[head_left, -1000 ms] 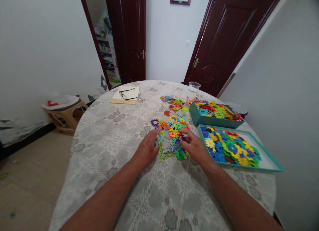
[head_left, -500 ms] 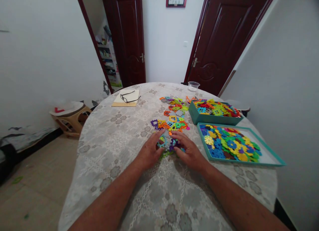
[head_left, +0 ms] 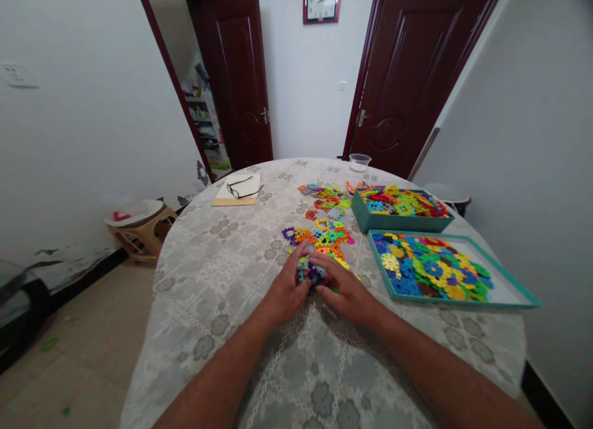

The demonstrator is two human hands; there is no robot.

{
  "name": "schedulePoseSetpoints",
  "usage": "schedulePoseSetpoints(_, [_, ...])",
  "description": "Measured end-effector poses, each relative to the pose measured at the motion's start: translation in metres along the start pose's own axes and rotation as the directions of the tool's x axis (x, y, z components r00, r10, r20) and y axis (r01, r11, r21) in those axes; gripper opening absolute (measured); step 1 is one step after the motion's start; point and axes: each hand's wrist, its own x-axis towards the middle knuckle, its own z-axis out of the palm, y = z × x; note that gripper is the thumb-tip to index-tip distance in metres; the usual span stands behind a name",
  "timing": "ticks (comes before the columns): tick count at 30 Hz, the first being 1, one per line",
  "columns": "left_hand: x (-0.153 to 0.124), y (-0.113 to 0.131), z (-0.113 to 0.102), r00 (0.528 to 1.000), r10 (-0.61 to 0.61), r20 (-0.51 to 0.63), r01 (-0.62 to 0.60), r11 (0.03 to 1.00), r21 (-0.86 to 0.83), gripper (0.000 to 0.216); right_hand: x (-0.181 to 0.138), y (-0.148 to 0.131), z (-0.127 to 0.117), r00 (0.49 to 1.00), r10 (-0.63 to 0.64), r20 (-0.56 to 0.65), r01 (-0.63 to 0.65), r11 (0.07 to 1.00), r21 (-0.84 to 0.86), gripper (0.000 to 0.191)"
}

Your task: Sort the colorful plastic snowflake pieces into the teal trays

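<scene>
My left hand and my right hand meet close together near the table's middle. Their curled fingers and thumbs close from both sides on a small cluster of plastic interlocking pieces, purple and light blue-grey, partly hidden by the fingers. Just beyond the fingertips lies a bunch of loose interlocking pieces in orange, yellow, green and purple. More pieces trail away behind it. Some yellow and green bits show under and beside my right hand.
At right stand a deep teal box heaped with pieces and a shallow teal tray of flower-shaped ones. A clear plastic bowl sits at the far edge. Glasses rest on a paper pad at far left. A patterned cloth covers the table.
My hands have drawn closer together, and the purple piece has come in against the light blue-grey one between them. The view has tilted up slightly.
</scene>
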Motion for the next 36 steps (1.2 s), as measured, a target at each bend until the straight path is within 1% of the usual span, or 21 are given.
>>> schedulePoseSetpoints(2, [-0.001,0.002,0.003,1.0,0.023,0.006,-0.023,1.0,0.006,0.091,0.001,0.002,-0.001,0.983,0.182,-0.026,-0.178,0.977,0.121,0.06])
schedulePoseSetpoints(3, [-0.001,0.003,0.004,0.999,0.043,0.015,-0.043,0.999,0.021,0.091,0.001,0.004,-0.002,0.969,0.248,-0.017,-0.242,0.956,0.167,0.055])
schedulePoseSetpoints(4, [-0.001,0.004,0.006,0.997,0.067,0.025,-0.068,0.997,0.046,0.091,0.002,0.004,-0.003,0.959,0.284,0.006,-0.28,0.94,0.195,0.048])
schedulePoseSetpoints(6, [0.0,0.005,0.01,0.993,0.109,0.04,-0.113,0.988,0.106,0.088,0.004,0.004,-0.008,0.951,0.304,0.053,-0.308,0.929,0.207,0.032])
schedulePoseSetpoints(7, [0.0,0.005,0.012,0.993,0.116,0.036,-0.12,0.985,0.127,0.086,0.005,0.004,-0.012,0.948,0.314,0.055,-0.319,0.925,0.205,0.027])
schedulePoseSetpoints(8, [0.001,0.004,0.013,0.993,0.113,0.024,-0.116,0.983,0.142,0.083,0.006,0.002,-0.016,0.944,0.327,0.032,-0.327,0.924,0.2,0.024])
schedulePoseSetpoints(10, [0.002,0.001,0.013,0.994,0.106,-0.016,-0.101,0.977,0.187,0.075,0.008,0.0,-0.027,0.931,0.355,-0.084,-0.335,0.924,0.187,0.023])
schedulePoseSetpoints(12, [0.003,-0.005,0.011,0.991,0.133,-0.018,-0.122,0.946,0.299,0.065,0.01,-0.001,-0.038,0.904,0.367,-0.22,-0.337,0.927,0.166,0.023])
schedulePoseSetpoints(14, [0.003,-0.01,0.009,0.985,0.163,0.05,-0.168,0.877,0.45,0.056,0.011,-0.001,-0.048,0.883,0.364,-0.298,-0.334,0.931,0.146,0.023])
schedulePoseSetpoints(16, [0.004,-0.013,0.008,0.98,0.144,0.135,-0.195,0.808,0.556,0.051,0.011,0.001,-0.053,0.88,0.357,-0.313,-0.334,0.934,0.127,0.024])
schedulePoseSetpoints(18, [0.006,-0.013,0.009,0.974,0.102,0.201,-0.206,0.769,0.605,0.047,0.011,0.003,-0.054,0.885,0.343,-0.314,-0.326,0.939,0.106,0.025])
schedulePoseSetpoints(20, [0.008,-0.012,0.011,0.968,0.07,0.241,-0.21,0.751,0.626,0.041,0.011,0.006,-0.053,0.889,0.33,-0.319,-0.322,0.943,0.078,0.025])
schedulePoseSetpoints(22, [0.01,-0.012,0.014,0.967,0.052,0.249,-0.204,0.745,0.635,0.035,0.01,0.01,-0.051,0.895,0.312,-0.32,-0.317,0.948,0.036,0.025])
schedulePoseSetpoints(25, [0.012,-0.013,0.017,0.973,0.05,0.226,-0.184,0.76,0.623,0.027,0.01,0.016,-0.05,0.91,0.277,-0.309,-0.305,0.951,-0.046,0.024])
schedulePoseSetpoints(27, [0.012,-0.013,0.018,0.979,0.067,0.193,-0.171,0.783,0.597,0.024,0.009,0.018,-0.05,0.917,0.263,-0.299,-0.305,0.947,-0.101,0.021])
schedulePoseSetpoints(29, [0.012,-0.013,0.017,0.987,0.095,0.133,-0.154,0.815,0.559,0.022,0.009,0.018,-0.051,0.926,0.255,-0.278,-0.302,0.943,-0.141,0.019])
schedulePoseSetpoints(32, [0.013,-0.009,0.012,0.994,0.108,0.017,-0.103,0.874,0.475,0.018,0.007,0.015,-0.051,0.946,0.247,-0.208,-0.282,0.947,-0.155,0.017])
schedulePoseSetpoints(34, [0.015,-0.005,0.007,0.997,0.07,-0.035,-0.05,0.919,0.392,0.016,0.006,0.011,-0.049,0.962,0.233,-0.14,-0.252,0.958,-0.139,0.017])
schedulePoseSetpoints(36, [0.016,0.0,0.003,0.999,0.014,-0.048,0.0,0.957,0.29,0.023,0.004,0.006,-0.047,0.978,0.188,-0.09,-0.198,0.972,-0.125,0.018])
